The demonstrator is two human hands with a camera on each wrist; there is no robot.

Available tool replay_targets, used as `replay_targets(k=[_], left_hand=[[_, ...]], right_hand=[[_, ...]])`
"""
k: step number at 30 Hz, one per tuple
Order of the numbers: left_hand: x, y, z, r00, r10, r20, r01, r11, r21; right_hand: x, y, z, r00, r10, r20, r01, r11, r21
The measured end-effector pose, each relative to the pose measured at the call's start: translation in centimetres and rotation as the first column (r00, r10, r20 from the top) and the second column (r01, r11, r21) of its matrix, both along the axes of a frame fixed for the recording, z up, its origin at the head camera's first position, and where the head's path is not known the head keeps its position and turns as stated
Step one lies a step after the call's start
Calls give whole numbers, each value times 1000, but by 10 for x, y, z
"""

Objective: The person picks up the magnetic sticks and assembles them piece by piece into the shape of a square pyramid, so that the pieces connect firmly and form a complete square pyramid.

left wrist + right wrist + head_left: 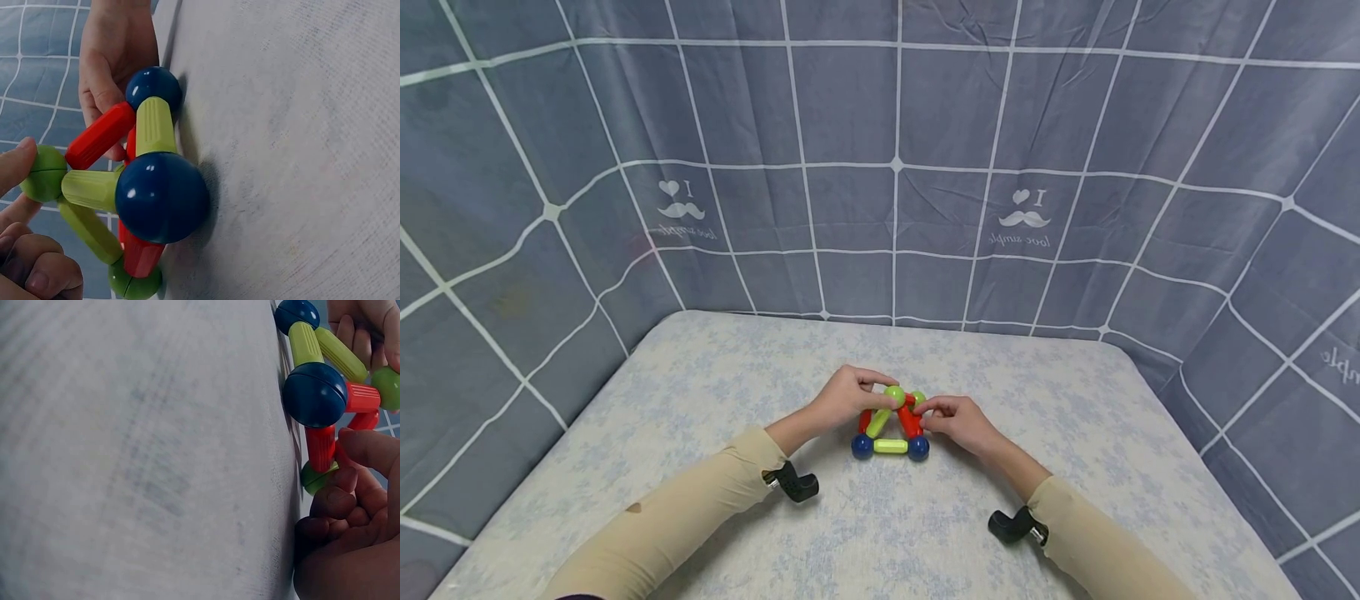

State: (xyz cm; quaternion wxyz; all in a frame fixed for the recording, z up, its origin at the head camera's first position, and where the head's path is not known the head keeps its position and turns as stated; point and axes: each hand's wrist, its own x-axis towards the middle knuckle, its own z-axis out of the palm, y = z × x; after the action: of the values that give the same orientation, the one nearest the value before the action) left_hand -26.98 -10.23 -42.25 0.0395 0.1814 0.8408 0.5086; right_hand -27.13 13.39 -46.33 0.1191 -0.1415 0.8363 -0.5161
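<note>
A small frame of magnetic rods and balls stands on the table between both hands. Two blue balls (862, 447) form its front corners, joined by a yellow-green rod (891, 447). From them a slanting yellow-green rod (90, 189) and a red rod (908, 422) rise to a green top ball (894, 394). My left hand (841, 398) pinches this ball between thumb and finger. At the right side, my right hand (964, 423) pinches a red rod (342, 454), partly hidden by its fingers. Another green ball (317, 477) sits low at the back.
A pale blue-and-white patterned cloth (880, 533) covers the table. Grey-blue curtains (850, 208) with white grid lines surround its back and sides. Black wrist mounts (797, 483) stick out below both sleeves.
</note>
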Motion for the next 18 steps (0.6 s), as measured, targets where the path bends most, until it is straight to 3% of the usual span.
replay_targets(k=[9,12,16,18], left_hand=[[4,1,-2,1000,-21,13,21,999,24],[9,0,4,999,-36,24,35,999,38],[13,-3,1,1000,23,16,-23,998,54],[11,-6,-9,997,81,8,-81,995,54]], right_hand=[[0,1,0,1000,-1,0,1,1000,1],[5,0,8,1000,3,10,-3,1000,4],[5,0,9,1000,-2,7,2,1000,17],[1,1,1,1000,-14,7,14,1000,17]])
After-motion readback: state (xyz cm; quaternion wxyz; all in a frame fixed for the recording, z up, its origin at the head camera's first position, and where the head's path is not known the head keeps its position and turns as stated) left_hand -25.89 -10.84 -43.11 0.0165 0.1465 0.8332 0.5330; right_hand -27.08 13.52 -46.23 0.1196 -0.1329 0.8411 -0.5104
